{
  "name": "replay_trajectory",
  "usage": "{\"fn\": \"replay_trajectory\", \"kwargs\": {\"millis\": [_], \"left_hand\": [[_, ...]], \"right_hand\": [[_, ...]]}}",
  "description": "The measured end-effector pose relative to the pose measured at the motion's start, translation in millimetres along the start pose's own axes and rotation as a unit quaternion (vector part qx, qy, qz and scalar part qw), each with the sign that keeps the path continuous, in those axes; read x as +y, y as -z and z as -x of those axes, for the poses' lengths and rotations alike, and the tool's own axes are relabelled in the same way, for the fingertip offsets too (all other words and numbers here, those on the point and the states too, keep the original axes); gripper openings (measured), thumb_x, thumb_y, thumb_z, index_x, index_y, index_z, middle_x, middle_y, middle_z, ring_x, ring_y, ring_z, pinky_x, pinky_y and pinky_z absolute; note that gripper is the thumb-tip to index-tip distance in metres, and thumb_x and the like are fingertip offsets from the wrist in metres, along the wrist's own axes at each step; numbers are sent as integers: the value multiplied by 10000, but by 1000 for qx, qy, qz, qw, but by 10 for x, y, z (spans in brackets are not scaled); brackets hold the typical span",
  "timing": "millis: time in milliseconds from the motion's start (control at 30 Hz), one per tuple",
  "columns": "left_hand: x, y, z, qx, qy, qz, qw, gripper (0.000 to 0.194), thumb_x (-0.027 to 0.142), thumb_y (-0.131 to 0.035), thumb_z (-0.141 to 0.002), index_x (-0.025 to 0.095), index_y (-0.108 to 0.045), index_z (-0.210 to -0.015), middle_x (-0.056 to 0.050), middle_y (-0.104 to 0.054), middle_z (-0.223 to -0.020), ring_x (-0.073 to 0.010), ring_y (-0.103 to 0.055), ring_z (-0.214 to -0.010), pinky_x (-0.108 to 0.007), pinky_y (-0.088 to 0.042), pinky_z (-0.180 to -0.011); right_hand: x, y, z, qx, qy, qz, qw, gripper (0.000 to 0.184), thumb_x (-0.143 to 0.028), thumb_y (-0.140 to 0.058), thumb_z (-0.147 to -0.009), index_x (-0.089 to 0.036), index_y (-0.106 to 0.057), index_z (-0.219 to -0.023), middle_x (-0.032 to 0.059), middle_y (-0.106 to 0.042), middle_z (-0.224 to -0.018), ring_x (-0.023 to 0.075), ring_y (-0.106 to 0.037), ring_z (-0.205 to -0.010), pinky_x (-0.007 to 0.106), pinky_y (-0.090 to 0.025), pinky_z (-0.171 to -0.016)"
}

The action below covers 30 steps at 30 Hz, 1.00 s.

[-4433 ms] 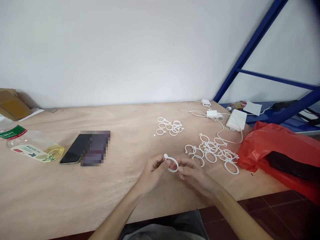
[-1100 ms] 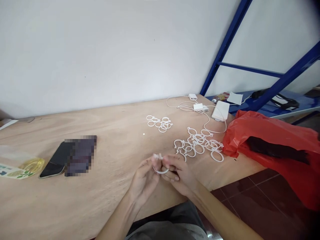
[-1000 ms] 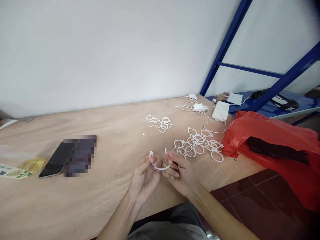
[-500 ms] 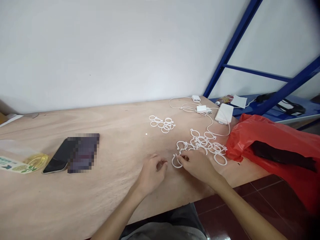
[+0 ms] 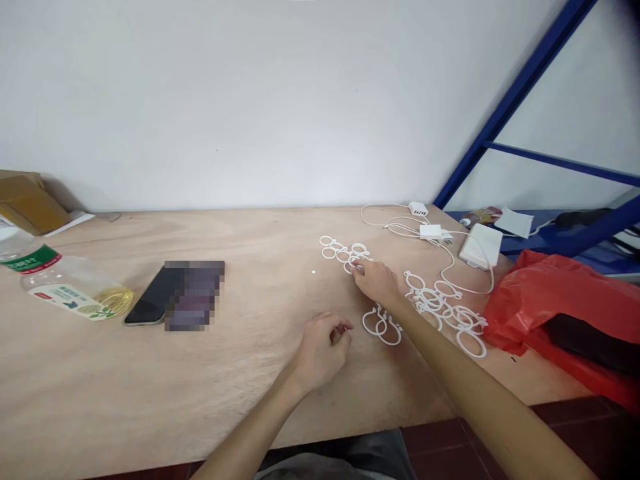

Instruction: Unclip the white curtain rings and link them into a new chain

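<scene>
My right hand (image 5: 377, 283) reaches over the table, its thumb and fingers pinched at the near edge of a small cluster of white plastic rings (image 5: 329, 253). The fingertips meet one white ring there and partly hide it. My left hand (image 5: 325, 347) rests lower on the table with its fingers curled toward the thumb; what lies between them, if anything, is too small to make out. Just right of it are overlapping white rings (image 5: 371, 324) with small tabs, partly behind my right forearm. A larger pile of such rings (image 5: 471, 344) spreads farther right.
On the wooden table (image 5: 240, 380) are a phone (image 5: 150, 300) and a clear bottle (image 5: 55, 283) with yellow liquid at left, and a cardboard box (image 5: 30, 197) behind. White chargers and cables (image 5: 431, 231), a white box (image 5: 481, 247) and a red plastic bag (image 5: 565, 287) lie at right.
My right hand has left the ring beside my left hand and moved up to the small cluster. Two or more rings now overlap near my left hand. The view has turned left.
</scene>
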State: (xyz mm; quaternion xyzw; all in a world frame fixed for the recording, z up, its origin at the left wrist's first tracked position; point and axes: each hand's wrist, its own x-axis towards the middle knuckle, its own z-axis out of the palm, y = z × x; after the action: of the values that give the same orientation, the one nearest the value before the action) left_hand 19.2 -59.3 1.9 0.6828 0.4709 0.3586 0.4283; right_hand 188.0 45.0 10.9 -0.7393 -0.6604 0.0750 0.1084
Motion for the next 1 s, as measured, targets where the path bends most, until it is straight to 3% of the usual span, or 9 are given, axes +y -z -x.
{"fn": "replay_trajectory", "kwargs": {"millis": [167,267,400,467,600,667,767,867,1000], "left_hand": [[-15,-2,-3,-2,8,15,1000,190,160,-529,-783,166,-708,-847,-22,-628,-716,-159,-516,-664,-281,-369,-650],[0,27,-29,8,32,35,999,208,255,-501,-848,158,-683,-827,-23,-628,-735,-152,-499,-654,-277,-356,-630],[22,88,-77,71,69,121,988,317,386,-422,-913,155,-625,-837,-21,-602,-767,-151,-503,-693,-270,-363,-650],[33,111,-90,93,64,175,978,328,430,-428,-911,160,-606,-861,-21,-597,-806,-144,-499,-702,-262,-369,-659],[62,142,-93,94,52,241,965,360,524,-533,-838,168,-580,-807,8,-540,-706,-129,-458,-655,-249,-363,-639],[77,168,-86,84,48,253,963,395,560,-598,-779,167,-558,-756,18,-511,-674,-125,-443,-653,-250,-361,-647],[87,220,-62,24,46,249,967,432,577,-643,-739,159,-537,-713,21,-486,-652,-118,-420,-647,-249,-341,-635],[75,267,-27,-49,48,241,968,420,554,-657,-747,154,-533,-709,28,-466,-642,-107,-393,-631,-239,-308,-599],[52,301,10,-112,67,268,955,453,580,-627,-768,134,-596,-693,11,-488,-638,-101,-371,-611,-242,-281,-577]], "right_hand": [[-23,-8,-24,28,8,-14,999,344,-353,-418,-900,-239,-697,-1065,119,-713,-992,273,-640,-910,356,-411,-747],[-45,46,131,55,32,-204,977,298,-385,-499,-849,-196,-707,-948,70,-694,-810,209,-612,-749,314,-412,-679],[-164,80,558,-52,-15,-568,821,275,-440,-647,-717,-167,-660,-750,4,-586,-619,108,-472,-482,244,-331,-468],[-238,77,804,-111,-35,-650,751,292,-448,-687,-696,-159,-646,-712,4,-582,-603,94,-463,-457,226,-300,-427],[-302,61,1124,-197,-41,-720,665,301,-458,-648,-738,-164,-607,-689,19,-618,-631,88,-455,-416,220,-265,-377],[-282,69,1163,-212,-46,-716,663,252,-415,-647,-736,-166,-615,-735,-3,-590,-559,81,-408,-389,215,-225,-367],[-230,120,1136,-209,-50,-681,701,228,-383,-673,-733,-163,-619,-744,-62,-440,-419,66,-300,-382,217,-149,-380],[-203,180,1098,-231,-32,-652,722,367,-484,-658,-771,-168,-553,-617,-83,-334,-404,53,-230,-394,238,-126,-405],[-212,174,1107,-300,-28,-674,675,396,-517,-676,-766,-167,-552,-628,-106,-276,-404,41,-155,-391,245,-107,-414]]}}
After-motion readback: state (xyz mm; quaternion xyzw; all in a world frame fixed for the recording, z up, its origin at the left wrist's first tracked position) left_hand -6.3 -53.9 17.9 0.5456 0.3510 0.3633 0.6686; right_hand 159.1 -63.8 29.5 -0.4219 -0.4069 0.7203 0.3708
